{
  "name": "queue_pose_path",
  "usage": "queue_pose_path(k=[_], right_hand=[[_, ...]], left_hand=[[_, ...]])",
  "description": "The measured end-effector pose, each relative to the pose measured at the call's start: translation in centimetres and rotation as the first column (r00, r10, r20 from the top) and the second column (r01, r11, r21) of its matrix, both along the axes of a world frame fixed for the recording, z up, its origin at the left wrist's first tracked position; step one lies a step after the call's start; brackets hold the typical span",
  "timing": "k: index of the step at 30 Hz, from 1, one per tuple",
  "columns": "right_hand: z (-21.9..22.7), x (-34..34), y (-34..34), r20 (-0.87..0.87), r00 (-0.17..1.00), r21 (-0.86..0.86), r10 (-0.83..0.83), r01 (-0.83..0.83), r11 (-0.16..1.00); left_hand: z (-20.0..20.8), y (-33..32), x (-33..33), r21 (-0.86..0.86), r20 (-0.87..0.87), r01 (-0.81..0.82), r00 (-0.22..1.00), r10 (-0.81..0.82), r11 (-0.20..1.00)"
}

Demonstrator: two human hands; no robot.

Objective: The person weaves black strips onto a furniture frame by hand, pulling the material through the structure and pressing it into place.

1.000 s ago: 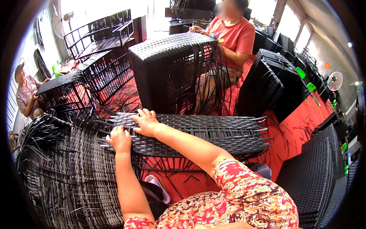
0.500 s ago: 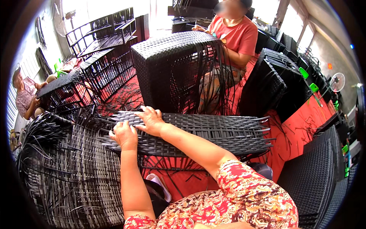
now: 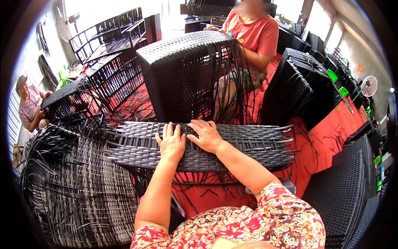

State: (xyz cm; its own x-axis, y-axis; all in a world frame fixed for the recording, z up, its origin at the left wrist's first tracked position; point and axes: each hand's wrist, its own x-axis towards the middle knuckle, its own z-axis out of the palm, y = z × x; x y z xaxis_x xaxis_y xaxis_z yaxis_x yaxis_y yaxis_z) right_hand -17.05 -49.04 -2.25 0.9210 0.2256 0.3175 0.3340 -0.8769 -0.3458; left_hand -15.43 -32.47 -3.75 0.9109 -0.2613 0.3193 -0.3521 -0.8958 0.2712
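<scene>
At the far left, a seated person in a patterned shirt has both hands at a dark woven piece. Nearer on the left, a broad woven sheet in mottled grey and black spreads out, a thick tuft of loose black strands along its left side. Farther back stand black slatted frames.

In the near middle, right of the sheet, a long, narrow woven panel lies crosswise in front of the wearer. It is glossy dark grey, with tight rows along its far and near edges and a looser band between, where short black upright strips show. Its near edge bows gently, and bare strand ends poke out unevenly at left and right. What bears it cannot be told.

The left hand lies palm down on it, fingers spread and pointing away. Just to its right, the right hand rests on the far rows, fingers slightly apart, thumb toward the left hand.

Beyond the panel stands a large black woven box, long strands hanging from its right side beside a co-worker in a coral shirt. Farther right, dark panels lean upright on the red floor; more woven panels stand near right.
</scene>
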Motion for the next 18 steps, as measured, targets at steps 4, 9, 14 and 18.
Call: queue_pose_path(k=[4, 9, 14, 18], right_hand=[[-0.15, -0.10, -0.28, 0.019, 1.000, 0.018, 0.001, -0.002, 1.000], [0.17, -0.11, -0.06, 0.023, 1.000, 0.030, 0.010, -0.010, 0.999], [-0.59, 0.21, -0.23, 0.079, 0.997, 0.033, -0.003, 0.000, 0.999], [-0.72, 0.00, -0.28, 0.119, 0.993, 0.084, -0.005, -0.005, 0.996]], left_hand=[[0.21, -0.21, 0.10, 0.024, -0.049, 0.000, 0.999, 0.002, 1.000], [0.65, -0.02, -0.02, 0.033, -0.057, 0.005, 0.998, -0.003, 0.999], [0.02, -0.14, 0.28, 0.031, 0.012, 0.014, 1.000, -0.015, 0.999], [0.42, -0.13, 0.06, 0.078, -0.060, -0.005, 0.998, 0.010, 0.997]])
